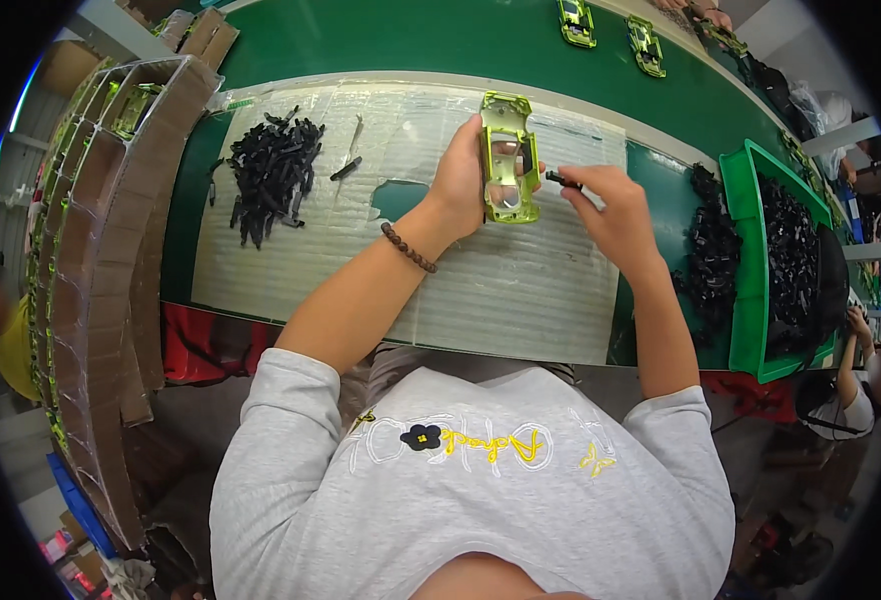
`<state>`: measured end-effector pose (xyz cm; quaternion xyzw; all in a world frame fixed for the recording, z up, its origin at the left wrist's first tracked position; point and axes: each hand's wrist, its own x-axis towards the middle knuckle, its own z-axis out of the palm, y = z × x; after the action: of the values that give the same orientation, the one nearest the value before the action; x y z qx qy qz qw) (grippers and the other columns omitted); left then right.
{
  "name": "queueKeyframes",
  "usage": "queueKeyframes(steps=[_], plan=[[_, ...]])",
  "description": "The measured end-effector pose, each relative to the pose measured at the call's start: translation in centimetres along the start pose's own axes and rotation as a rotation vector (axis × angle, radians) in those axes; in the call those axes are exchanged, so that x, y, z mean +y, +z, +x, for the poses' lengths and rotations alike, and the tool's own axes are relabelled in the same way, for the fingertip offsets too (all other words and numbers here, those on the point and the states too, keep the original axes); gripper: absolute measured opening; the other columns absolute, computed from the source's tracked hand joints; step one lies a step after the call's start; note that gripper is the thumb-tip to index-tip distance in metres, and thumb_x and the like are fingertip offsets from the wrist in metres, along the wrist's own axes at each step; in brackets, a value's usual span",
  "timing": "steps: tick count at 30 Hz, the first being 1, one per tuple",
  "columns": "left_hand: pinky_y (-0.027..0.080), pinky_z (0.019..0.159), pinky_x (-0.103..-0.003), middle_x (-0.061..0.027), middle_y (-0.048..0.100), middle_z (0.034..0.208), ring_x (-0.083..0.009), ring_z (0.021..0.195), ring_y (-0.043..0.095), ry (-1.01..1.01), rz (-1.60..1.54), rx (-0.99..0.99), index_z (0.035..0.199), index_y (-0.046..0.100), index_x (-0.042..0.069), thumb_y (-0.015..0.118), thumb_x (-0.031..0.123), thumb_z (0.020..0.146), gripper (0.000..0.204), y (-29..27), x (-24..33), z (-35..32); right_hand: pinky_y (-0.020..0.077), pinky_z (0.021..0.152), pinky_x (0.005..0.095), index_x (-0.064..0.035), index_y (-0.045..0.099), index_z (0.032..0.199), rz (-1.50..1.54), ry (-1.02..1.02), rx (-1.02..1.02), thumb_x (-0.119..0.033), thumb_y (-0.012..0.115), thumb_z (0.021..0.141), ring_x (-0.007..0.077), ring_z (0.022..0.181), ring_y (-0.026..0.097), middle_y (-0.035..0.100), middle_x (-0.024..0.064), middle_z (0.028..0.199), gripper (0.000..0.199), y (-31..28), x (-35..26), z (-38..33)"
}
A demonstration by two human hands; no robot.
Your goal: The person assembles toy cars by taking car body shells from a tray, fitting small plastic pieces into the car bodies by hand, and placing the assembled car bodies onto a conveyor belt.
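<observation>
My left hand [461,180] is closed around a lime-green toy car body shell [506,165], holding it up over the padded work mat with its hollow inside showing. Close by on the right, my right hand [609,205] pinches a small black plastic part [562,180] between thumb and fingers. That part is just apart from the shell's right side. On the mat to the left lies a pile of black plastic parts [273,170], and a single black part [346,168] rests between the pile and my left hand.
A pale padded mat [301,270] covers the green table. At right, a green bin [751,260] holds many black parts, with another black heap [713,250] beside it. More green car shells [646,46] lie on the far green surface. A divided cardboard box [101,290] stands at left.
</observation>
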<state>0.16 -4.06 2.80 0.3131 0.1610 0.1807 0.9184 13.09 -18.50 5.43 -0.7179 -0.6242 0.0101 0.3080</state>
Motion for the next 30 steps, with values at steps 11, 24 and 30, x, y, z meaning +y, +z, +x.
queueKeyframes(steps=[11,24,30], plan=[[0.048,0.078,-0.029,-0.0052,0.058,0.107,-0.0142,0.094,0.056,0.108,0.195,-0.05,0.115,0.051,0.008,0.02,0.046,0.097,0.052,1.6,-1.3,-1.3,0.0372,0.067,0.0321,-0.0148,0.068,0.082,-0.198,-0.253,0.36,-0.007,0.068,0.068,0.0182,0.074,0.054,0.066,-0.005,0.081,0.015,1.9,-3.2,2.2],[0.048,0.074,-0.027,-0.0042,0.053,0.101,-0.0121,0.089,0.053,0.237,0.192,-0.032,0.115,0.043,0.01,0.026,0.044,0.098,0.042,2.4,-1.6,-2.1,0.0336,0.064,0.0299,-0.0152,0.067,0.084,-0.234,-0.276,0.468,-0.004,0.066,0.062,0.0143,0.067,0.05,0.066,-0.0067,0.085,0.024,2.9,-3.7,1.7],[0.048,0.074,-0.028,-0.0041,0.053,0.101,-0.0121,0.089,0.054,0.243,0.189,-0.016,0.114,0.044,0.01,0.03,0.039,0.097,0.036,2.6,-1.5,-2.5,0.0347,0.065,0.0276,-0.0128,0.068,0.086,-0.387,-0.281,0.55,-0.002,0.068,0.063,0.014,0.067,0.051,0.068,-0.0048,0.089,0.025,2.6,-4.9,1.3]])
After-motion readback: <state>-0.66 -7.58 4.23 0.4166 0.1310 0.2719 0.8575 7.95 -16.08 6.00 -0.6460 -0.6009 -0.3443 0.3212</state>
